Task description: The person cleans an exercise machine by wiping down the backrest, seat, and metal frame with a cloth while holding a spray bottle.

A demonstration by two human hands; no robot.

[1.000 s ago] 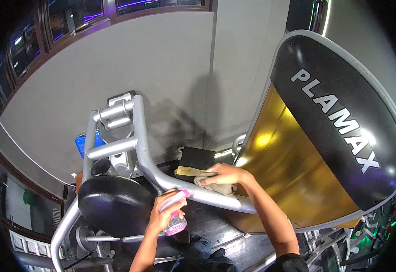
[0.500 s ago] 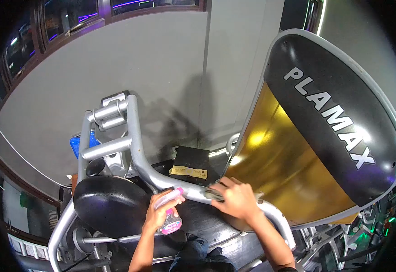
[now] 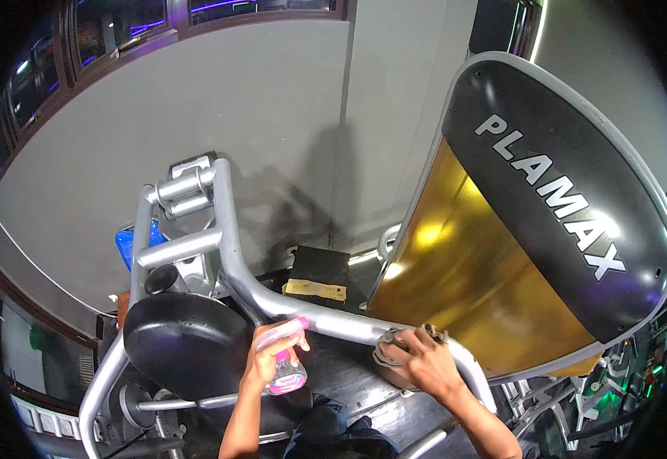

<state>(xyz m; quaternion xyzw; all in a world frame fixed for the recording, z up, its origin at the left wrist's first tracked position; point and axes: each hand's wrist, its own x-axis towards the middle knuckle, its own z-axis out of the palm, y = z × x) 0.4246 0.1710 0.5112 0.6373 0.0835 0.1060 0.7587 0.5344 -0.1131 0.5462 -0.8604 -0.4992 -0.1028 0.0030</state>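
My left hand [image 3: 263, 359] is wrapped round a spray bottle [image 3: 286, 376] with a pink nozzle and a pink label, held upright just in front of the silver tube. In my right hand [image 3: 426, 365] is a crumpled greyish cloth [image 3: 389, 352], pressed against the silver tubular frame [image 3: 341, 324] near its bend. Part of the cloth sticks out above my knuckles. The tube belongs to a gym machine with a round black padded seat [image 3: 184, 340], to the left of the spray bottle.
A large gold-and-black panel [image 3: 494, 268] lettered PLAMAX stands at the right. Behind the tube sits a black box-like object [image 3: 319, 266] with a yellow label. A grey wall [image 3: 272, 99] rises beyond. A blue object [image 3: 124, 246] shows behind the frame, and more gym equipment is at lower right.
My right hand has slid right and slightly down along the silver tube with the cloth. My left hand and the spray bottle have stayed nearly in place.
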